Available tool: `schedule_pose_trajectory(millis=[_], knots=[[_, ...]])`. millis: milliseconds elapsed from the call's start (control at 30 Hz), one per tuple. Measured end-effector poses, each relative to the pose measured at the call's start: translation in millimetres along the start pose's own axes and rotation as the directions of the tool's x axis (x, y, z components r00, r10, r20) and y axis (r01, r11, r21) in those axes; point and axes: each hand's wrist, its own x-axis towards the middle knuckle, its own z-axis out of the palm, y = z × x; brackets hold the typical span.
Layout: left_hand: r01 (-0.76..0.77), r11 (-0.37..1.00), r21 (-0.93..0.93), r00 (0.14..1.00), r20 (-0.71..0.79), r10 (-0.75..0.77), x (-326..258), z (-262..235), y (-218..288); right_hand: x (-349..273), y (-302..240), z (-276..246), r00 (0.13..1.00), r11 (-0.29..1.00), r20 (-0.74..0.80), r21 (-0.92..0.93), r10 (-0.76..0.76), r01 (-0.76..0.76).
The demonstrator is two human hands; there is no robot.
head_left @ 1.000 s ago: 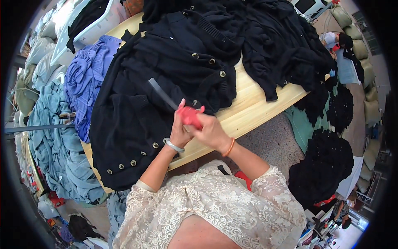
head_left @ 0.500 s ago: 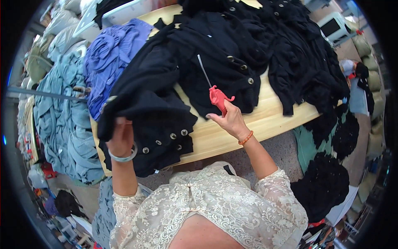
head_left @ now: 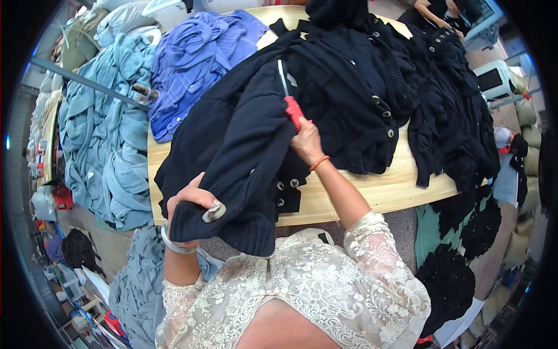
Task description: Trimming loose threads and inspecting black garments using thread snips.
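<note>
My left hand grips a black knit cardigan by its ribbed edge, thumb beside a large shiny button. The held edge is raised near my chest, and the rest of the garment slopes away over the table. In my right hand is a red air blow gun, its thin metal nozzle pointing away from me, just over the black knit. My right fingers wrap round its handle and are partly hidden. Further right lies another black cardigan with several buttons down its front.
Purple knitwear is heaped at the table's far left, beside a tall light-blue knit pile. More black garments cover the right of the wooden table. Another person's hand shows at the far right. Black knits lie at lower right.
My left hand has drawn the cardigan's edge toward my chest, and a button now shows beside its thumb. My right hand and the blow gun have moved slightly away from me. The view has shifted.
</note>
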Motion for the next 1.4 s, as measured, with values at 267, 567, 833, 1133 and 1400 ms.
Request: schedule_pose_trajectory(millis=[267,567,833,1133,1400], knots=[[0.025,0.683,-0.73,0.974,-0.137,-0.182,15,-138,-48,68,-84,-78,0.943,0.958,-0.174,-0.011,-0.283,0.285],[-0.162,0.546,-0.822,0.987,-0.141,0.08,25,-194,-110,155,-210,-42,0.783,0.84,-0.305,-0.19,-0.542,0.507],[0.226,0.499,-0.836,0.665,-0.242,-0.706,-35,-99,-190,79,-142,32,0.902,0.931,0.247,0.001,-0.353,0.364],[0.317,0.907,-0.278,0.845,-0.351,-0.404,-8,-80,-183,-65,-96,90,0.813,0.884,0.442,-0.087,-0.379,0.459],[0.01,0.741,-0.672,0.909,-0.303,-0.287,-3,-109,-24,15,-98,54,0.892,0.867,-0.176,-0.371,-0.417,0.332]])
